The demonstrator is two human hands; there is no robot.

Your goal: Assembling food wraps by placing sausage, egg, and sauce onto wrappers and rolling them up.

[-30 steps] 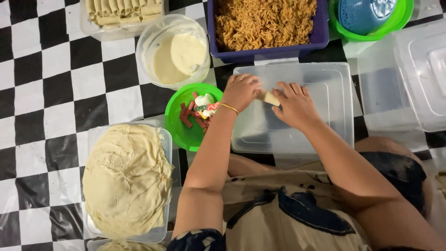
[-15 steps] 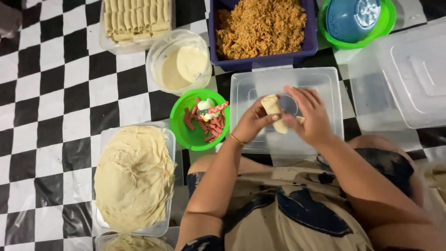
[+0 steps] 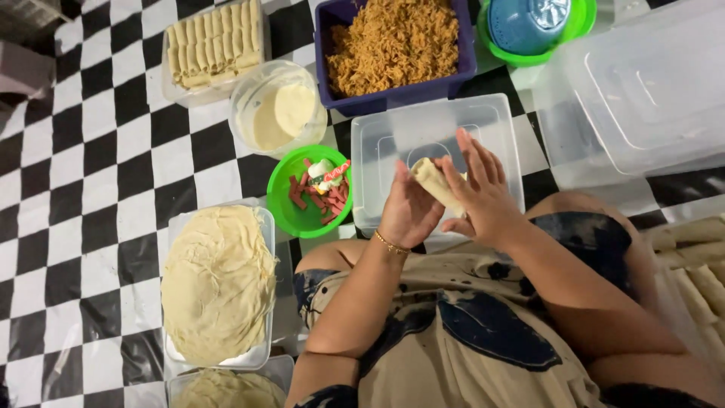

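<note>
Head view. Both hands are meeting over the clear upturned lid (image 3: pixel 502 125) lying on the checkered surface (image 3: pixel 91 151). The left hand (image 3: pixel 409 211) and the right hand (image 3: pixel 483 195) are holding one pale rolled wrapper (image 3: pixel 436 183) between them. The roll is sitting tilted, its upper end towards the left hand's fingers (image 3: pixel 400 177), its lower end running under the right hand's fingers (image 3: pixel 462 175).

Left fingers are curling narrowly around the roll's left side, touching it. Right fingers are spreading fairly wide, with the tips pressing on the roll from the right. A thin gold bracelet (image 3: pixel 390 244) is circling the left wrist.

Just left of the left fingers, a green bowl (image 3: pixel 296 217) is holding red strips and small white pieces. Beyond the fingers, the purple tub (image 3: pixel 393 94) is carrying shredded orange-brown filling. Further left of it, a clear round container (image 3: pixel 278 113) is holding pale batter. Beyond that, a tray of finished rolls (image 3: pixel 214 44) is lying. Well left of the hands and nearer the person, a clear tray (image 3: pixel 264 227) is holding a stack of flat wrappers (image 3: pixel 217 279).
</note>
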